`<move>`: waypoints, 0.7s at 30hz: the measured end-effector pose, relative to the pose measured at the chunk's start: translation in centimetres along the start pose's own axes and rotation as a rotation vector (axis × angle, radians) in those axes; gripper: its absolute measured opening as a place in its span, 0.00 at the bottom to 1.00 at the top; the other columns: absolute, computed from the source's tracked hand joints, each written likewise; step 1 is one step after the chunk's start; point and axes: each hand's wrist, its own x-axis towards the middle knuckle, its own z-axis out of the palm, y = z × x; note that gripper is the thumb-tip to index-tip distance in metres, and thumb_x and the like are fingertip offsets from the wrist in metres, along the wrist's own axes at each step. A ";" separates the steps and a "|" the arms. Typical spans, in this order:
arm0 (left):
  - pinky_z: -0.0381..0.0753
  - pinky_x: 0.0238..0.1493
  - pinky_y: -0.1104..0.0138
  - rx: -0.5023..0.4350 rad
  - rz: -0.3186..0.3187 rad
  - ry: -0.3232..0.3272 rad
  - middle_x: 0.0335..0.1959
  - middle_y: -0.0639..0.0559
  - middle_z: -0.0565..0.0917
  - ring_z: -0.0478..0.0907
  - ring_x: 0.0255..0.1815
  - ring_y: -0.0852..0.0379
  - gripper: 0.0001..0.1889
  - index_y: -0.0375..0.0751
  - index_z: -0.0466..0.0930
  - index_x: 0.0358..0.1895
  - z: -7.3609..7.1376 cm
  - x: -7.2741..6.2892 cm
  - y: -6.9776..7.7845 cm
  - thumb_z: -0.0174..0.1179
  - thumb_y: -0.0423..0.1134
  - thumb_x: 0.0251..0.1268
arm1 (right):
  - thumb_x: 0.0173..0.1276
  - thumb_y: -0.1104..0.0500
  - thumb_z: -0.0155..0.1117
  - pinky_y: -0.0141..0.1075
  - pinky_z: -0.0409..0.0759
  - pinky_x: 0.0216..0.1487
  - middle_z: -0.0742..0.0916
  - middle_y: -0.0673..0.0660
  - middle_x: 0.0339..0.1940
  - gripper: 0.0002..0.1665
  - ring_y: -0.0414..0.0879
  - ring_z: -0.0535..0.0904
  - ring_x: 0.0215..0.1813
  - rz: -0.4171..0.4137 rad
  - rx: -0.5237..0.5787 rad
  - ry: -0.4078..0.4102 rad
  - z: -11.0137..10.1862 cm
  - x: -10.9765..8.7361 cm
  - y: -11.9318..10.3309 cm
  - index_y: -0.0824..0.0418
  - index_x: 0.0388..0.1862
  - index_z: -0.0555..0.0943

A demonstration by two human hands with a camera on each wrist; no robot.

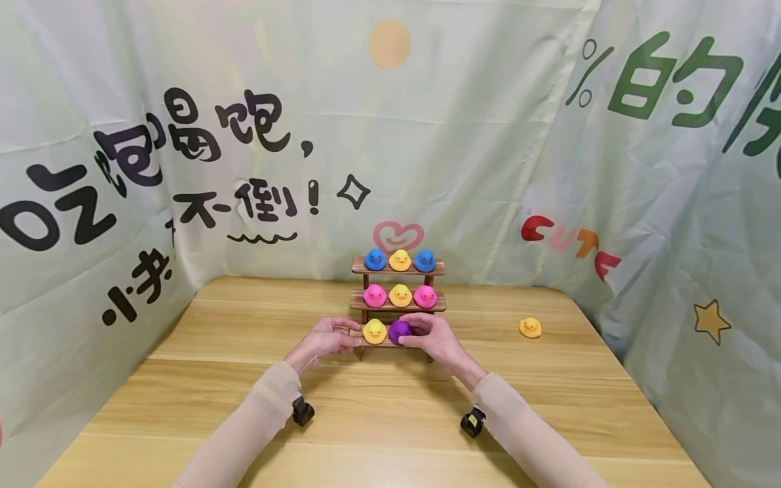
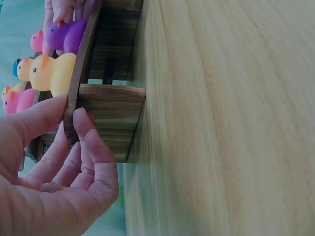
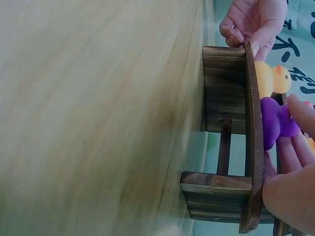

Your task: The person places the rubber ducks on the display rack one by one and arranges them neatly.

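Note:
A small three-tier wooden shelf (image 1: 398, 299) stands at the back of the table with rubber ducks on each tier. My left hand (image 1: 329, 337) pinches the left end of the lowest board (image 2: 74, 105) between thumb and fingers. Beside it on that board sits a yellow duck (image 1: 375, 331). My right hand (image 1: 434, 335) holds a purple duck (image 3: 275, 120) by its right side, on the lowest board right of the yellow one. In the right wrist view the purple duck's base meets the board.
Pink ducks (image 1: 375, 295) flank a yellow duck (image 1: 400, 295) on the middle tier. On top, blue ducks (image 1: 375, 259) flank another yellow one (image 1: 399, 259). A lone yellow duck (image 1: 530, 327) lies on the table (image 1: 525, 407) to the right. Printed cloth (image 1: 464, 135) hangs behind.

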 end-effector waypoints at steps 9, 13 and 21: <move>0.84 0.38 0.63 0.000 -0.001 -0.002 0.32 0.49 0.86 0.82 0.32 0.54 0.16 0.37 0.81 0.51 0.0 -0.1 0.0 0.68 0.30 0.58 | 0.60 0.67 0.72 0.41 0.80 0.60 0.85 0.63 0.56 0.22 0.55 0.79 0.61 -0.012 0.009 -0.007 -0.1 0.0 0.2 0.66 0.54 0.82; 0.84 0.38 0.63 -0.001 -0.003 -0.001 0.32 0.49 0.86 0.82 0.32 0.54 0.16 0.37 0.81 0.51 0.0 -0.1 0.0 0.68 0.30 0.58 | 0.59 0.67 0.72 0.40 0.80 0.60 0.86 0.62 0.55 0.22 0.54 0.80 0.60 -0.006 0.010 -0.004 -0.1 0.1 0.1 0.65 0.53 0.82; 0.83 0.37 0.63 0.002 -0.006 -0.002 0.31 0.49 0.86 0.82 0.31 0.54 0.17 0.37 0.81 0.51 0.0 0.0 0.0 0.68 0.31 0.57 | 0.59 0.67 0.73 0.34 0.82 0.55 0.86 0.63 0.55 0.23 0.50 0.81 0.57 -0.022 0.063 -0.022 -0.4 0.0 0.1 0.67 0.54 0.81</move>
